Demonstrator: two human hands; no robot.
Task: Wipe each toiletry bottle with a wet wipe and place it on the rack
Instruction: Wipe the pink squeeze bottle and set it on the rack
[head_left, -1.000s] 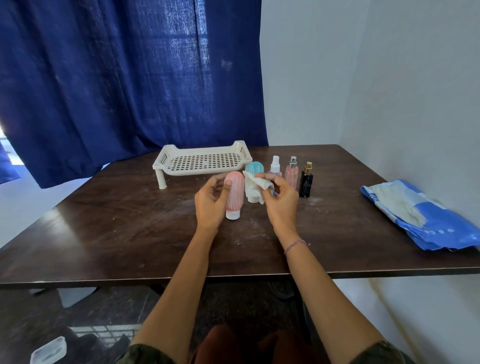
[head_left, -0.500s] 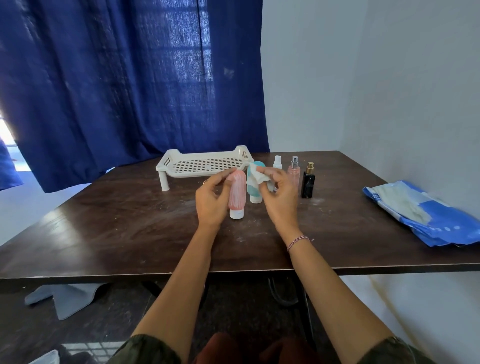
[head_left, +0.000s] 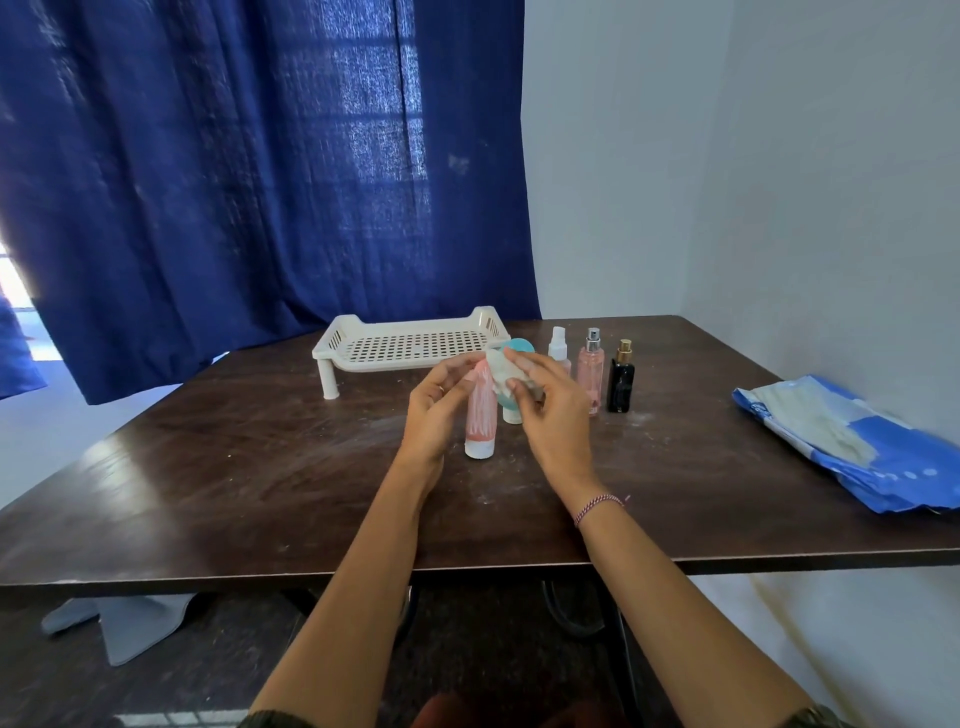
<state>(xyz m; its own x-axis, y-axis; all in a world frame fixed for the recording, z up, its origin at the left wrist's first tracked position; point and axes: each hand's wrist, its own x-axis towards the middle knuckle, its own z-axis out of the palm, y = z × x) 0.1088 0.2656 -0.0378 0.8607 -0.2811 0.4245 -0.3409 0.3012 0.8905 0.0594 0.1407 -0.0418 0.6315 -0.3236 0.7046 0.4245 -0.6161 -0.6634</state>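
**While the pink tube got its wipe**

Because the tube needed steadying, the left hand (head_left: 436, 410) curled its fingers round the pink tube (head_left: 480, 415). It held the tube cap down, just in front of the rack (head_left: 410, 343). The right hand (head_left: 550, 415) pinched the bunched wet wipe (head_left: 501, 371) against the tube's upper end. A second earlier the wipe was just clear of the tube. The other bottles (head_left: 590, 369) waited right of the rack.

Table (head_left: 260, 467) dark glossy wood; rack (head_left: 410, 343) matt perforated plastic; curtain (head_left: 234, 182) coarse cloth.
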